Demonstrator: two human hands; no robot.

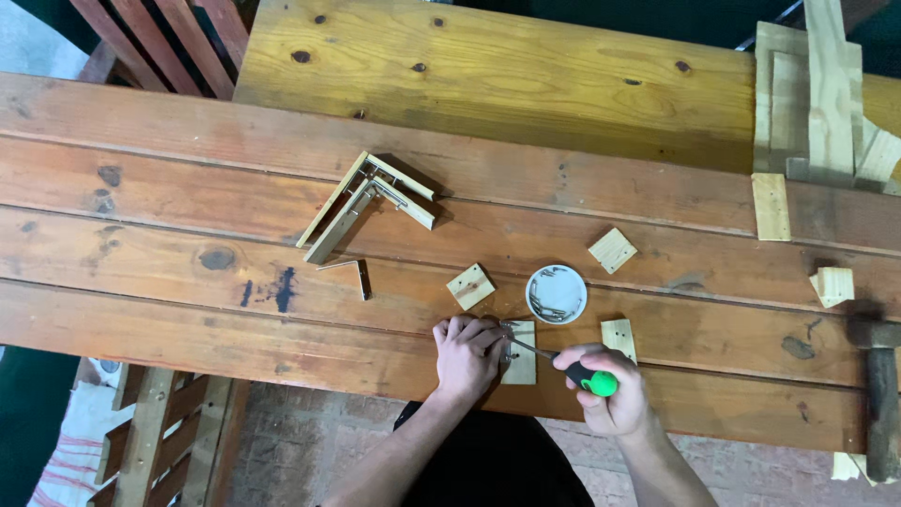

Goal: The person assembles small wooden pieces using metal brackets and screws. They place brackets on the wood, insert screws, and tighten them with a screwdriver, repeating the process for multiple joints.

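On a plank table, a small wood block is pinned at the near edge by the closed left hand, just left of the right hand, which is clenched round a green-handled screwdriver whose tip meets the block. Three more square blocks are scattered around one white dish of screws.

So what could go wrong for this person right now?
The screwdriver in the right hand points at the left hand pinning the small wood piece; a slip could jab the fingers. The work sits near the table's edge, so small parts might drop.
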